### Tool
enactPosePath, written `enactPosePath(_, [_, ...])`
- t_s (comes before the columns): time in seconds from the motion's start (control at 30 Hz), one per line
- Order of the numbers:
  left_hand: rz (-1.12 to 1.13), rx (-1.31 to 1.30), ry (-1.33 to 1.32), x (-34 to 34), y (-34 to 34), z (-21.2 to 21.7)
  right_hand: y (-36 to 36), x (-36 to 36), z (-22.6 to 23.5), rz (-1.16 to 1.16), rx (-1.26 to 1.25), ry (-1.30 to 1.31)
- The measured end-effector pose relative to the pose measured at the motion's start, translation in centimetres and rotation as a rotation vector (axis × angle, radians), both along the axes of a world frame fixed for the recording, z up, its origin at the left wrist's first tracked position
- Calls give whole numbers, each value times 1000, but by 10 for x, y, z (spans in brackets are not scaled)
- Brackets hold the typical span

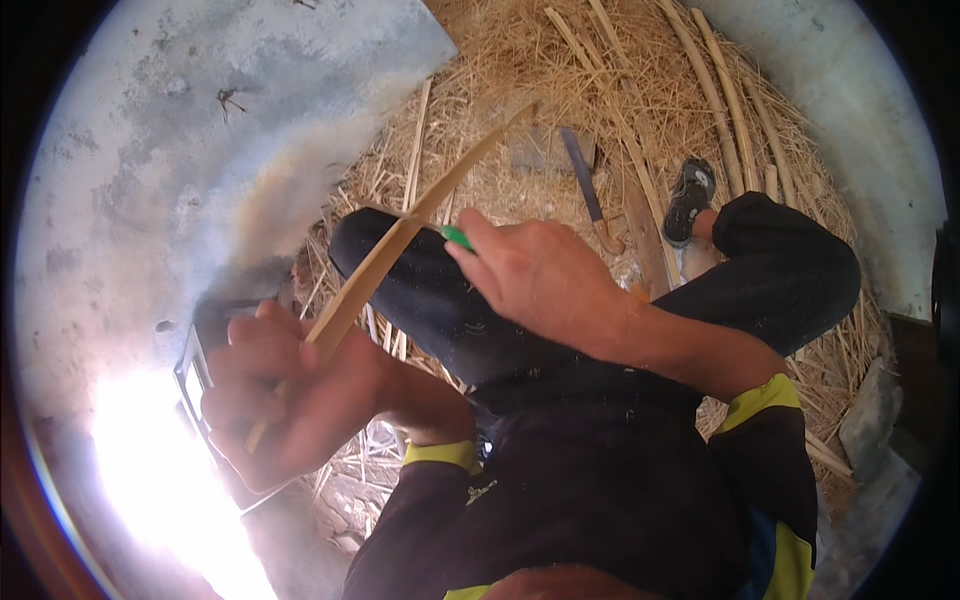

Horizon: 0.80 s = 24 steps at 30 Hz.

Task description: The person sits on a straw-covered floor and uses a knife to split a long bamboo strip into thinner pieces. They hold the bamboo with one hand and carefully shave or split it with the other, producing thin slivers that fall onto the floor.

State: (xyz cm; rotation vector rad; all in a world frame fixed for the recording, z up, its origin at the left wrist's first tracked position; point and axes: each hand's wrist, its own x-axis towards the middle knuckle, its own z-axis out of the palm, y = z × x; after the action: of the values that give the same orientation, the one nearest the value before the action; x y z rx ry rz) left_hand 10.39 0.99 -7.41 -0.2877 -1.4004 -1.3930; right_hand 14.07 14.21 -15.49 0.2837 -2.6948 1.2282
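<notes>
My left hand point(290, 385) is closed around the lower end of a long, flat bamboo strip point(368, 275). The strip slants up and away over my bent knee, its thin far end reaching the straw. My right hand point(545, 280) grips a knife by its green handle point(457, 237). The knife's narrow blade lies across the strip near its middle, just above my dark trouser leg. Most of the handle is hidden inside my right fist.
A long-bladed chopping knife point(582, 178) with a wooden handle lies on the ground ahead. Several long poles point(722, 100) rest on loose straw point(490, 75) at the upper right. A pale wall point(190, 130) rises at the left; a grey stone point(870, 420) sits at the right.
</notes>
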Motion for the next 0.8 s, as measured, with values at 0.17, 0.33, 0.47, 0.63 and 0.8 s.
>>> enactPosePath(0.17, [-65, 109, 33, -3, 0, 3, 10, -21, -33, -155, 155, -102])
enactPosePath(0.33, [-1, 108, 3, -5, 6, 5, -4, -7, -7, -8, 44, -36])
enactPosePath(0.47, [4, 149, -35, -1, 8, 10, 20, -31, -44, -139, 143, -108])
enactPosePath(0.63, [-89, 206, 10, -2, 7, 8, 10, -29, -36, -101, 145, -78])
enactPosePath(0.8, [-114, 221, -2, 4, 8, 5, 41, -49, -94, -184, 266, -124])
